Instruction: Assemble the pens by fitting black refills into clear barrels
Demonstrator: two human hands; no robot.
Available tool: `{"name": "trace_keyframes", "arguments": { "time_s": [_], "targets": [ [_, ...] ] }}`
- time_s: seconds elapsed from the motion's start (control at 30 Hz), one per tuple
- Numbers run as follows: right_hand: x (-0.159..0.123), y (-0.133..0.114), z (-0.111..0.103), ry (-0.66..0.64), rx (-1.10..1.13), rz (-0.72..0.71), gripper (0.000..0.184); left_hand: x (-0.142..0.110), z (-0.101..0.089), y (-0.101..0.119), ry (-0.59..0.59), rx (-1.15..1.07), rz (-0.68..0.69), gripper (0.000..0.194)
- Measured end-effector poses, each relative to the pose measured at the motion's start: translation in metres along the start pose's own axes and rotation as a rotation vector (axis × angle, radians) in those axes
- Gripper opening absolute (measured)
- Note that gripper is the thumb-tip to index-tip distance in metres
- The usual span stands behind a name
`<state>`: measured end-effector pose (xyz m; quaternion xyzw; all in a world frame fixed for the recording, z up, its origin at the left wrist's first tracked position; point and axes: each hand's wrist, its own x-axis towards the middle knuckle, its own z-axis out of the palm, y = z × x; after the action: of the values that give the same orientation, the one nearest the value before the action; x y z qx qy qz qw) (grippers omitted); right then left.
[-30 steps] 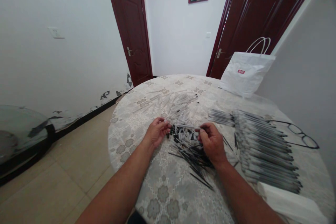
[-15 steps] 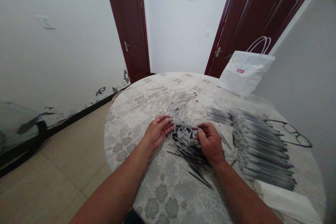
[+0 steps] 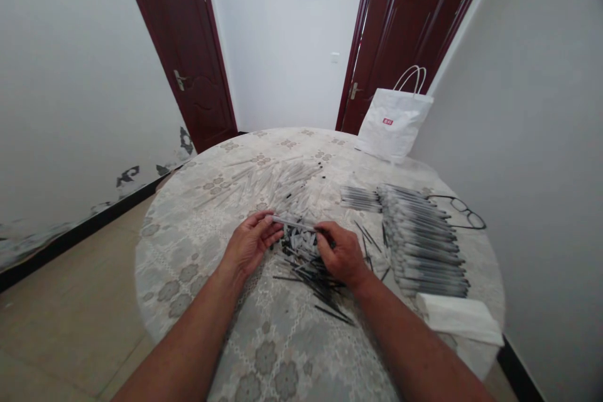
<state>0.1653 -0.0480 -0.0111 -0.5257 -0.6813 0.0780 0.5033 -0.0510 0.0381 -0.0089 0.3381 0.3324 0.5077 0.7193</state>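
Observation:
A slim, see-through pen barrel [image 3: 294, 222] is held level between my two hands. My left hand [image 3: 252, 240] pinches its left end with thumb and fingers. At the other end, the fingers of my right hand [image 3: 340, 251] are closed round it. Under and between the hands lies a heap of small black and clear pen parts [image 3: 301, 242]. Loose black ink refills [image 3: 325, 286] spread out below it, partly beneath my right hand. Beyond the hands, clear empty barrels [image 3: 282, 182] are scattered over the patterned tablecloth [image 3: 188, 245].
On the right, a big stack of pens [image 3: 428, 245] lies in rows, with a smaller row of pens [image 3: 360, 198] to its left. Eyeglasses [image 3: 461, 210] rest beyond the stack. A white folded packet [image 3: 459, 317] lies nearer me. At the back right stands a white paper bag [image 3: 396, 122].
My view has turned to the right, so everything sits further left in the picture. Both hands still hold the pen barrel between them, in nearly the same pose.

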Motion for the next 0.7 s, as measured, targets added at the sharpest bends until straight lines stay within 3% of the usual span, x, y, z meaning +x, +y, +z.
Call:
{"name": "trace_keyframes", "arguments": {
  "time_s": [0.1,0.43,0.53,0.7],
  "targets": [
    [0.001,-0.007,-0.002,-0.057,-0.013,-0.058,0.026,0.002,-0.002,0.002,0.005,0.003,0.006,0.027],
    [0.001,-0.009,-0.002,-0.11,0.043,0.132,0.026,-0.001,0.001,0.0,-0.018,0.008,0.035,0.024],
    [-0.001,-0.011,0.001,-0.104,0.126,0.235,0.024,-0.002,0.001,0.0,-0.03,0.026,0.057,0.026],
    [0.0,-0.016,0.009,-0.086,0.445,0.477,0.031,-0.004,0.003,-0.001,-0.035,0.048,0.086,0.027]
  ]
}}
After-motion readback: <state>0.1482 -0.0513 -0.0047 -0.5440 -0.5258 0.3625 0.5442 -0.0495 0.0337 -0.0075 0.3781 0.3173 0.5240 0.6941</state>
